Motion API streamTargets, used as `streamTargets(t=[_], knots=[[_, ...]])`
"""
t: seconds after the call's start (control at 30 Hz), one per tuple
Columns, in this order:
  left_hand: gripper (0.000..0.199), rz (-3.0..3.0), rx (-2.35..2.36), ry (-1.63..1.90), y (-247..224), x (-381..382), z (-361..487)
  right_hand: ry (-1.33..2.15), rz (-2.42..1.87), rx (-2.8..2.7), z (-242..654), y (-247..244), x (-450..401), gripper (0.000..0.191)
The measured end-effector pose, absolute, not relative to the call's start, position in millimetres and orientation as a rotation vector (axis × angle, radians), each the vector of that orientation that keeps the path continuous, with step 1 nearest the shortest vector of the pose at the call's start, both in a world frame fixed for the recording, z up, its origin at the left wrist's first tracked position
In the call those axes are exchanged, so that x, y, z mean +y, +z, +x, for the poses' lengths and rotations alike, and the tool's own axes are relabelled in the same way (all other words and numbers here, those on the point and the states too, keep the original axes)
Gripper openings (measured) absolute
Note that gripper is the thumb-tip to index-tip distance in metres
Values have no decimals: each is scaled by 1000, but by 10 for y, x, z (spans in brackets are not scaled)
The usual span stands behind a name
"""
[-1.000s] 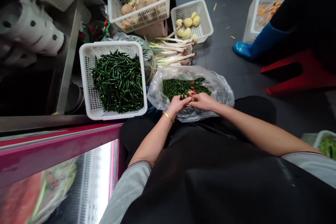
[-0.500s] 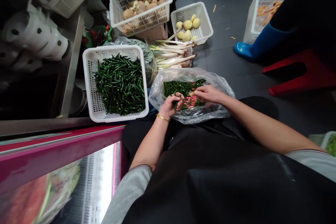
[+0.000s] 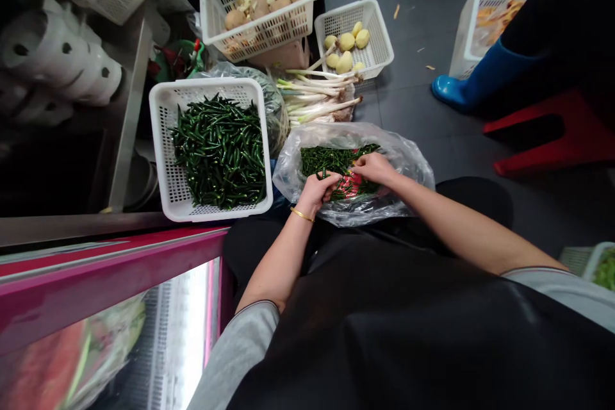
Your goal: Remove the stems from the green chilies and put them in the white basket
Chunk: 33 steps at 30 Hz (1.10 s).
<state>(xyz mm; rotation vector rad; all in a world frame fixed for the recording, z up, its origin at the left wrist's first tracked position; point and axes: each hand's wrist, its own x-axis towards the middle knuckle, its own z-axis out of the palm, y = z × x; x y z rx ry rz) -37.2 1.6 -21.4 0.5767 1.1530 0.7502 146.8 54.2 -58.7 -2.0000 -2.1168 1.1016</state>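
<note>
A clear plastic bag (image 3: 408,157) lies wide across my lap, holding thin green chili peppers (image 3: 323,159) and something with a red print (image 3: 352,186). My left hand (image 3: 318,191), a gold bangle at its wrist, is closed around a few green chilies over the bag's near left part. Close to its fingertips, my right hand (image 3: 377,168) is pinched above the red print; what lies between its fingers is too small to make out. Left of the bag stands a white basket (image 3: 158,141) heaped with dark green chilies (image 3: 221,154).
Spring onions (image 3: 317,99) lie beyond the bag. Behind them stand a basket of potatoes (image 3: 259,9) and a smaller basket with peeled potatoes (image 3: 346,41). A person's blue boot (image 3: 461,90) and a red stool (image 3: 538,128) are at right, a pink-edged glass case (image 3: 110,275) at left.
My right hand has moved slightly left, closer to my left hand, its fingers now pinched. My left hand has turned a little, its thumb pointing toward the right hand.
</note>
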Motion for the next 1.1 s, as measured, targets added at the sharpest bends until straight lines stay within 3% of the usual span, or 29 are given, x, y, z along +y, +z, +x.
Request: streamTargets(t=[0.1,0.2,0.4,0.53,0.73,0.9,1.1], knots=[[38,646,1233,741,-264,28,-268,1406,-1761,-1750,1578,-550,327,36],[40,657,1213,744,-288,9,-226,1349,-1636,-1659,1485,-443,90,34],[48,525,1032,785,-355,-108,-160,1173,-1658,-2088,1163,-44,-186,24],[41,438,953,709,-379,-116,-149,1083,-1558,-2304,1451,28,-31,25],[29,398,946,743,-322,12,-320,691,-2231,-2520,1771,-181,113,43],[30,395,938,835,-273,81,-449,769,-1929,-2819,1575,-145,33,38],[35,427,1017,855,-276,75,-455,579,-2213,-2551,1679,-309,593,41]])
